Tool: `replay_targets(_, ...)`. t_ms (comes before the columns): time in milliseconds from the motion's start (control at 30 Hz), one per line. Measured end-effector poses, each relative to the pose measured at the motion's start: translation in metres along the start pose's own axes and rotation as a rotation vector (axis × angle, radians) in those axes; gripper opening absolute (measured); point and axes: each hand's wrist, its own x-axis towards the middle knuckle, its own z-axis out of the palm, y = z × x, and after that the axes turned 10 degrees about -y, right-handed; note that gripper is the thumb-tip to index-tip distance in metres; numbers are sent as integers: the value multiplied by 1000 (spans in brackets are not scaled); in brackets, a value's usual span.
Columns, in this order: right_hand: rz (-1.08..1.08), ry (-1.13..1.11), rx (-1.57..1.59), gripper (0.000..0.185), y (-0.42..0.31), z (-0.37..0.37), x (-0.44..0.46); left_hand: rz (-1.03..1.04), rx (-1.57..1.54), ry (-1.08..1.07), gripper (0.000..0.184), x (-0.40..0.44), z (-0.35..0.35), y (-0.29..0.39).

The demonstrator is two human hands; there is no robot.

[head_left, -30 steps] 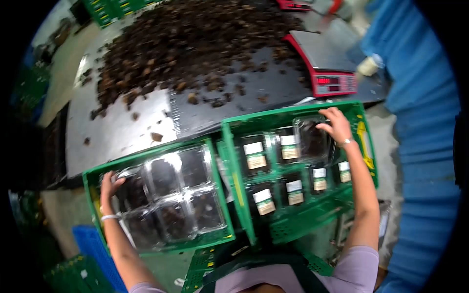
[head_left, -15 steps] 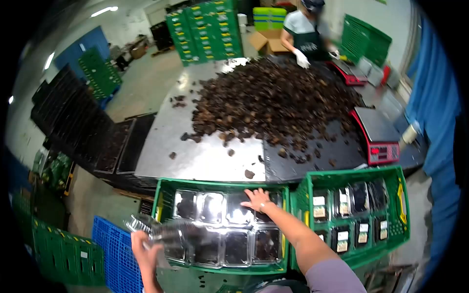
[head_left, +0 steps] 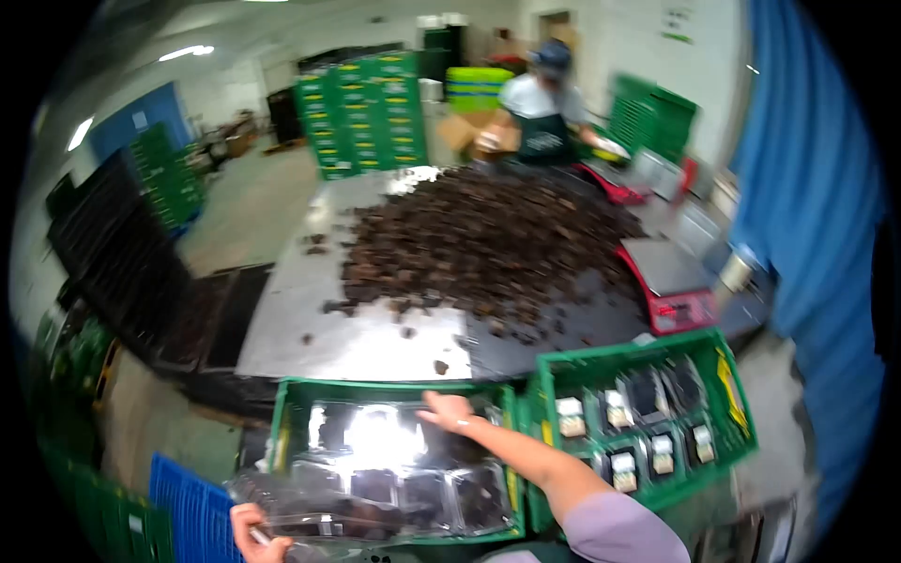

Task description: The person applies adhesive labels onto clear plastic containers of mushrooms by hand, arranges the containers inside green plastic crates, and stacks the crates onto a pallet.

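At the lower left, my left hand (head_left: 255,533) grips the edge of a clear plastic sheet or lid stack (head_left: 305,502), blurred, over the left green crate (head_left: 399,385). Inside that crate, clear packs of dark pieces (head_left: 479,497) stand in two rows under glare. My right hand (head_left: 446,411) reaches over the crate's back row, its fingers bent close to the clear plastic; whether it holds any is unclear. To the right, another green crate (head_left: 648,349) holds labelled packs (head_left: 622,469) and some without visible labels.
A heap of dark pieces (head_left: 488,249) covers much of the metal table (head_left: 282,347). A red scale (head_left: 678,305) stands at the table's right. Across it is a co-worker (head_left: 547,113). Black trays (head_left: 122,253) stand left, a blue curtain (head_left: 812,188) right.
Both hands moved from the separate crates to the left crate. Clear plastic in my left hand now spreads over its front left. The view has tilted up, bringing the co-worker into sight.
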Motion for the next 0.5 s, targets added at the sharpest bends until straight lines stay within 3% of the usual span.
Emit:
replay_targets(67, -139, 195, 56, 42, -18, -15, -19, 118, -119, 9, 43, 5, 14, -3)
replay_targets(133, -175, 396, 169, 38, -36, -58, -54, 28, -89, -1, 29, 15, 17, -3)
replay_targets(167, -239, 520, 293, 36, -37, -77, -68, -184, -55, 26, 22, 19, 40, 40)
replay_targets(200, -283, 616, 371, 35, -42, -112, -95, -180, -195, 63, 11, 19, 54, 64)
replay_targets(233, -245, 602, 507, 35, -42, -143, -120, -107, -170, 67, 16, 20, 53, 61)
replay_targets(300, -132, 624, 474, 34, -22, -209, -183, -36, -145, 70, 23, 20, 67, 71)
replay_targets(333, -170, 772, 446, 33, -10, -239, -217, -89, -347, 51, 24, 28, 87, 90)
replay_targets(400, -82, 840, 299, 32, 33, -282, -280, -203, -750, 31, 26, 45, 136, 123)
replay_targets(500, 127, 698, 55, 34, 92, -320, -368, -85, -674, 41, 36, 45, 228, 142)
